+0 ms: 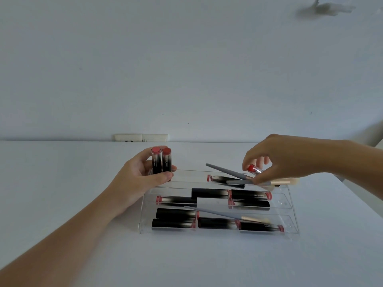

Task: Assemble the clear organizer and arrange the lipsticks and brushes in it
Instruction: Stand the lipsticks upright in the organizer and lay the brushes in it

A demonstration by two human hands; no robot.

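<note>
A clear stepped organizer point(290, 206) sits on the white table, with several black lipsticks point(217, 223) lying on their sides in its tiers. A grey-handled brush point(219, 213) lies slanted across the front tiers. Another grey brush point(226, 171) sticks up over the back tier. My left hand point(141, 175) grips two upright lipsticks point(161, 160) at the organizer's back left corner. My right hand point(275, 158) hovers over the back right tier and pinches a red-tipped lipstick point(254, 169) by its clear end.
A white wall socket point(141, 137) sits at the table's far edge against the plain wall. White table surface point(62, 162) stretches left, right and in front of the organizer. A white object point(379, 146) shows at the far right edge.
</note>
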